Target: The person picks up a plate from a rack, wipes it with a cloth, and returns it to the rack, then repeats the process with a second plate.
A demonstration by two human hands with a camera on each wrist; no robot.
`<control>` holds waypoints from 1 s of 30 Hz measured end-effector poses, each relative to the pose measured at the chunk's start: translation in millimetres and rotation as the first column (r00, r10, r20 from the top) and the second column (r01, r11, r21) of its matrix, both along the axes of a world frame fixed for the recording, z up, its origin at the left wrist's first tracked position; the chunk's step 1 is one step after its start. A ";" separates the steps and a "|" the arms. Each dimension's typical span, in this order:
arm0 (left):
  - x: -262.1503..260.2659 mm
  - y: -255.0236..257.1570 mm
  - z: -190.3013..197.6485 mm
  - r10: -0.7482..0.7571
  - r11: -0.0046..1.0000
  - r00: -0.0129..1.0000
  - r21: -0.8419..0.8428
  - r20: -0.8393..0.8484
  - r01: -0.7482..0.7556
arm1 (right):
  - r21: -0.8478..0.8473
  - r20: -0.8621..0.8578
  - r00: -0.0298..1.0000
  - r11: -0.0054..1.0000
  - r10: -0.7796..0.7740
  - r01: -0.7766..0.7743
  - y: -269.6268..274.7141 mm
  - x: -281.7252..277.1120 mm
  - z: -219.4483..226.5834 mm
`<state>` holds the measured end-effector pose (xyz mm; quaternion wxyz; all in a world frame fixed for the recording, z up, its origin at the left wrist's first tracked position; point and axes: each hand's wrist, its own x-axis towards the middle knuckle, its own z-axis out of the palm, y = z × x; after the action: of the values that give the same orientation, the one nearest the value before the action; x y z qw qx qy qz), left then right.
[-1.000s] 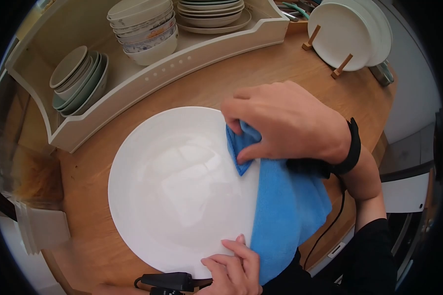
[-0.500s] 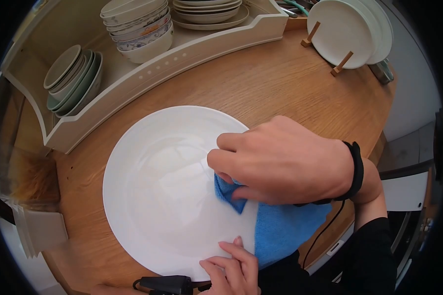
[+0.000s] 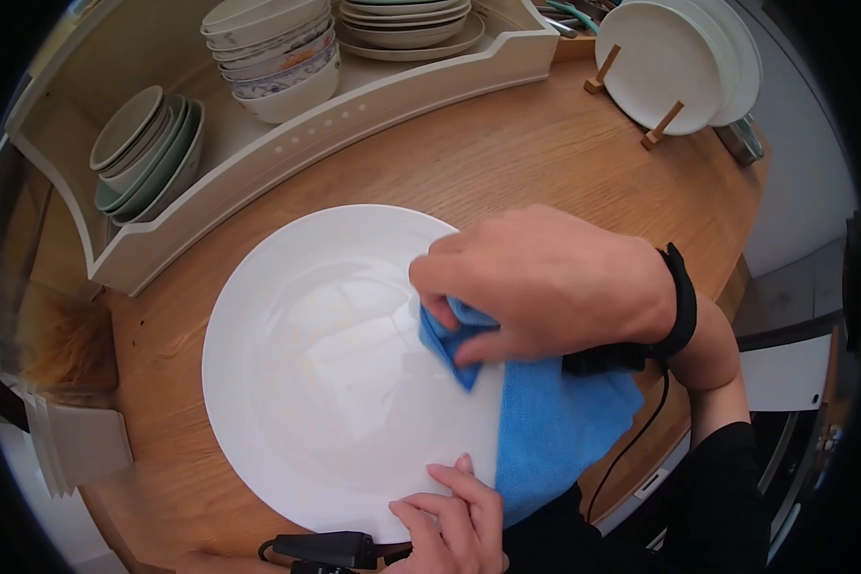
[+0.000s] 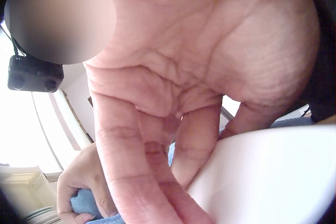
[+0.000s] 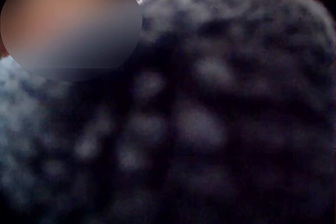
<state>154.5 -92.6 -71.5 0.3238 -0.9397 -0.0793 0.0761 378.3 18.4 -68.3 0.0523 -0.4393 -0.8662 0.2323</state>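
A large round white plate [image 3: 335, 383] fills the middle of the head view. My left hand [image 3: 454, 521] holds its near rim, with bent fingers lying on the top face. In the left wrist view those fingers [image 4: 131, 166] curve down beside the white plate edge [image 4: 273, 166]. My right hand [image 3: 545, 282] grips a blue cloth [image 3: 555, 421] at the plate's right rim. A bunched corner of the cloth lies on the plate under the fingertips, and the rest hangs outside the rim. Dark, blurred fabric covers most of the right wrist view.
A cream shelf [image 3: 287, 163] at the back left holds stacked bowls [image 3: 273, 62], tilted bowls [image 3: 148, 158] and small plates [image 3: 407, 29]. White plates [image 3: 665, 67] stand in a wooden rack at the back right. A clear container [image 3: 67, 344] and white boxes [image 3: 86, 445] sit at the left.
My right hand slid with the cloth along the right rim toward me, then partway back, ending nearer than at first. My left hand keeps its place on the near rim.
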 end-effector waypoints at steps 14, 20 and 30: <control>-1.1 0.7 -1.9 -0.005 1.000 1.000 -0.010 -0.001 0.005 | 0.253 -0.028 0.993 0.960 -0.113 0.116 8.5 0.8 -6.3; -1.1 1.6 -2.8 -0.014 1.000 1.000 -0.002 0.000 0.014 | 0.242 -0.063 0.987 0.957 -0.146 0.157 10.9 1.2 -11.6; -0.5 2.0 -1.9 -0.005 1.000 1.000 -0.024 0.006 0.005 | 0.163 -0.022 0.999 0.985 -0.049 0.052 7.4 1.5 -9.0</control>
<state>154.0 -90.6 -73.4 0.3126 -0.9439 -0.0772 0.0735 379.9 25.8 -77.3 0.1016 -0.4530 -0.8706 0.1628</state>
